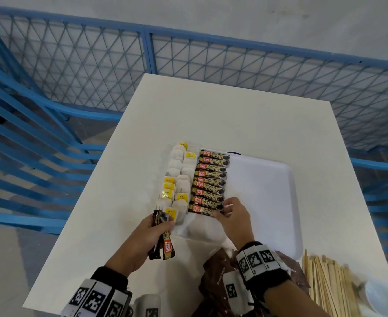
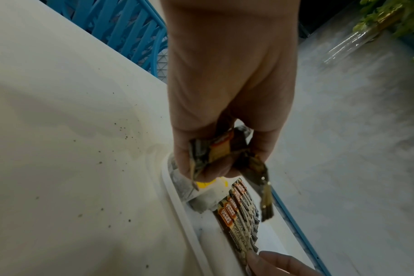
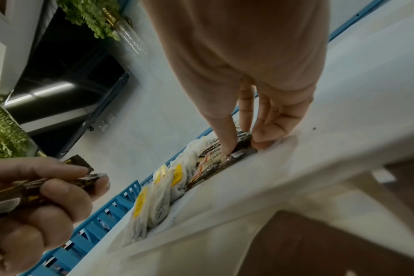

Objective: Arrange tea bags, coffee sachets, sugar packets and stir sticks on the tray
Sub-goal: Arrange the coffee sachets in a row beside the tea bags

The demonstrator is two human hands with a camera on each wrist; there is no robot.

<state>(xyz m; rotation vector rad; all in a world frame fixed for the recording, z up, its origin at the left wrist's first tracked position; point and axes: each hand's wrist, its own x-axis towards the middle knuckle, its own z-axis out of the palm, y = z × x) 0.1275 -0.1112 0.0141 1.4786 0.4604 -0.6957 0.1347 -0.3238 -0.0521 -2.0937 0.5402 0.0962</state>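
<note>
A white tray (image 1: 266, 186) lies on the white table (image 1: 211, 120). Along its left side lie tea bags (image 1: 177, 179) with yellow tags, in rows. Beside them runs a column of several brown coffee sachets (image 1: 212, 179). My right hand (image 1: 228, 213) pinches the nearest sachet (image 1: 205, 210) of that column at its right end, thumb and fingers on it (image 3: 242, 149). My left hand (image 1: 153, 232) grips a small bundle of coffee sachets (image 1: 164, 243) just left of the tray's near corner; the bundle's ends stick out below the fingers (image 2: 215, 151).
Wooden stir sticks (image 1: 323, 284) lie in a heap at the near right, next to a white cup (image 1: 380, 296). Brown sugar packets (image 1: 215, 275) sit under my right wrist. Blue metal chairs (image 1: 28, 138) and a blue mesh fence (image 1: 188, 60) surround the table.
</note>
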